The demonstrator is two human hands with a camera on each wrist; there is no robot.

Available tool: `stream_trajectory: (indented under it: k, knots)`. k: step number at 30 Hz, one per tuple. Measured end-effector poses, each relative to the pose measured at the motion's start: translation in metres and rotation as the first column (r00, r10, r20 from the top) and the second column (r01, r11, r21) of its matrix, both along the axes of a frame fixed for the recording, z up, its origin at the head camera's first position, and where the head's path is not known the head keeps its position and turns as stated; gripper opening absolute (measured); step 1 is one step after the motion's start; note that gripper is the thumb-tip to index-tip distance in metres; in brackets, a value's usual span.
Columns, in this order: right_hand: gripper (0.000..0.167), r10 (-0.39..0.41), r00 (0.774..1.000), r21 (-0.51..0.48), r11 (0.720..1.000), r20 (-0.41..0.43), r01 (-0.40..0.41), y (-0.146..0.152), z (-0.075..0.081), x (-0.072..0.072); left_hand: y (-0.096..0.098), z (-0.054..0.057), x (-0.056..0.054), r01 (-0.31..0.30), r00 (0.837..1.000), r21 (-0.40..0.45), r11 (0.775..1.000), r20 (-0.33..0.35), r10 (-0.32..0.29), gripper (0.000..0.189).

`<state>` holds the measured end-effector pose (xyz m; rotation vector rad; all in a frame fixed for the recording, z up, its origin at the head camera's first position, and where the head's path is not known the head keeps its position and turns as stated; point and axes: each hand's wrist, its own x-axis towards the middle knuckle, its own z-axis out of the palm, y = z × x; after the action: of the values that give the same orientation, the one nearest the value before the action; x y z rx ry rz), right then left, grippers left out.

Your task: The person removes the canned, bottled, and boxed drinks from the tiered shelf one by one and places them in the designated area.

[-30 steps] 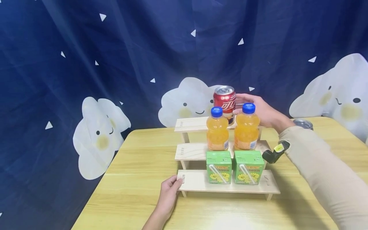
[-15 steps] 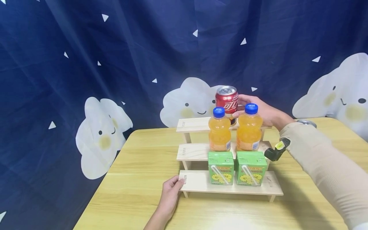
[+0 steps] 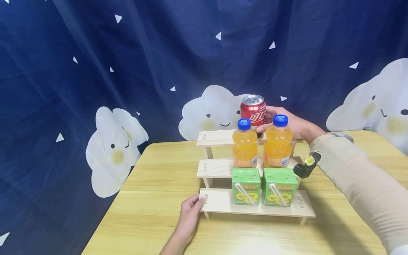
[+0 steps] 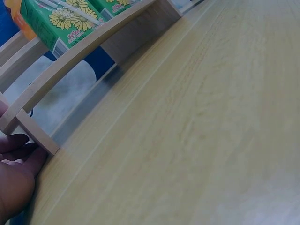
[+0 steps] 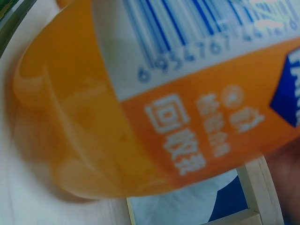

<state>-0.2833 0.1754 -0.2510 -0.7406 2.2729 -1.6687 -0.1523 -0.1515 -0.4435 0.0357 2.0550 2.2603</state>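
My right hand [image 3: 295, 122] grips the red can [image 3: 253, 109], right of centre.
Likely slick, stiff-walled; hold mid-side. My left hand [image 3: 190, 214] pinches the shelf [image 3: 220, 201].

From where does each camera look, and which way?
Head: worn on the head, facing forward and down at the rack; left hand and right hand show.
Left wrist: worn there, facing across the table; fingers show.
Right wrist: worn there, facing an orange bottle; blurred skin, right edge.
Head and left wrist share green cartons.
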Motion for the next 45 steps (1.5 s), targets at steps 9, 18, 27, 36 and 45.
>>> stream_trajectory:
  k: [9, 18, 27, 36, 45]
  knots:
    - [0.062, -0.014, 0.999, 0.019, 1.0, -0.048, 0.015, 0.001, -0.001, 0.003, 0.0, 0.0, -0.002, -0.004, 1.0, -0.01, 1.0, -0.002, 0.004, 0.042]
    - [0.061, -0.023, 0.998, 0.012, 1.0, -0.056, 0.024, 0.001, -0.001, 0.004, 0.0, -0.001, -0.001, 0.002, 1.0, -0.003, 1.0, 0.0, -0.002, 0.041]
    - [0.06, -0.054, 0.995, -0.004, 0.999, -0.088, 0.054, 0.001, -0.003, 0.004, 0.0, 0.0, -0.003, -0.001, 1.0, -0.004, 1.0, 0.003, 0.001, 0.041]
    - [0.062, -0.168, 0.975, 0.057, 0.982, -0.143, 0.178, 0.007, -0.016, -0.01, 0.0, -0.001, -0.003, -0.007, 1.0, 0.006, 1.0, 0.003, 0.007, 0.041]
    - [0.067, -0.249, 0.952, 0.105, 0.957, -0.18, 0.27, 0.013, -0.024, -0.016, 0.0, 0.0, -0.002, -0.005, 1.0, 0.01, 1.0, 0.0, 0.005, 0.041]
